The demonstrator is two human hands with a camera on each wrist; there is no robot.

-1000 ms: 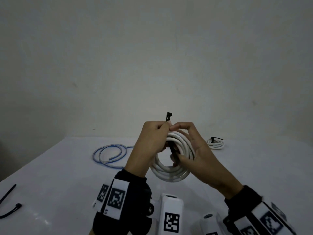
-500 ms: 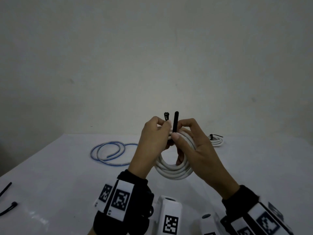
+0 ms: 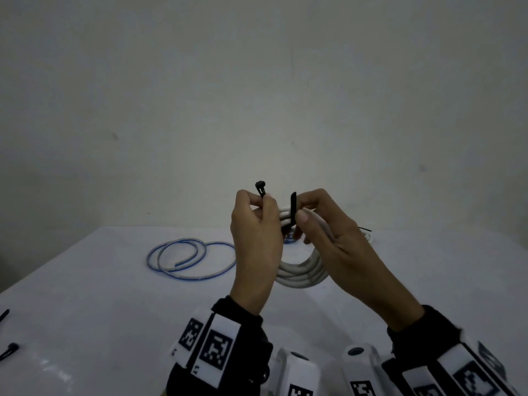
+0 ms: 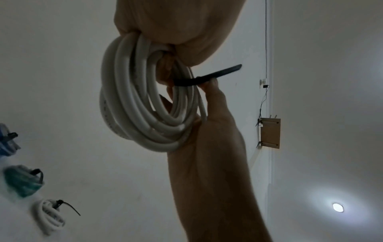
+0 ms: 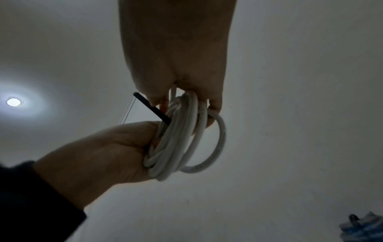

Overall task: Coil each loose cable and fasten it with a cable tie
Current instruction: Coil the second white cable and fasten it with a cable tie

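Observation:
Both hands hold a coiled white cable [image 3: 303, 271] up above the white table [image 3: 100, 324]. A black cable tie [image 3: 293, 208] is looped round the top of the coil. My left hand [image 3: 264, 202] pinches the tie's head end, which sticks up above its fingers, and also grips the coil. My right hand [image 3: 300, 214] pinches the tie's tail between thumb and fingers. The two ends stand apart, not joined. The left wrist view shows the coil [image 4: 145, 106] and the tie's tail [image 4: 209, 77]. In the right wrist view the coil [image 5: 182, 135] hangs between both hands.
A loose blue cable [image 3: 188, 258] lies in loops on the table, left of the hands. A tied white coil [image 3: 368, 238] sits behind my right hand. Spare black ties [image 3: 7, 350] lie at the table's left edge. Tied blue, teal [image 4: 20, 183] and white coils show in the left wrist view.
The tie's tail has come up round the coil in my right hand, stood next to the head end, then moved away from it. Both hands have risen a little.

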